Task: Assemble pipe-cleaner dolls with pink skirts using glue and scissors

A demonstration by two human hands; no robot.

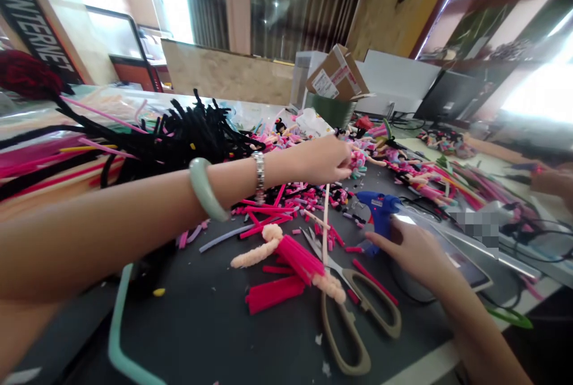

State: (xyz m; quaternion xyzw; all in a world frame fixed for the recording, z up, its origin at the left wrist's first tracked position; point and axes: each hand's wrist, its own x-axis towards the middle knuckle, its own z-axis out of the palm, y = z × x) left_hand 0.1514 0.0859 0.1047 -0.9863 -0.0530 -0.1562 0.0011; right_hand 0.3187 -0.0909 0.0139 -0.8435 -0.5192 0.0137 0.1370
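Just left of the right hand (418, 248), on the dark bench (201, 337), stands the blue glue gun (380, 206), by far nearer to that hand than to the left. Its barrel runs sideways, nozzle pointing left towards the space below the left hand (324, 158), while its handle drops towards the wearer. The right grip is partly spread, thumb reaching across beside the handle; whether it bears on the gun cannot be told. The left grip is curled in beside the small dolls (358, 161), and its underside is hidden, so what it holds, if anything, is unclear. A pale stem (326, 218) comes up close beneath its fingertips, with no contact plain to see.

Between the hands and nearer the wearer lies the pink-dressed figure (298, 256), its long axis slanting from head at upper left to legs at lower right, where it overlaps the scissors (347, 292). The gun's rear is masked by the right fingers; a co-worker's hand (548, 181) at far right is blurred and cut off.
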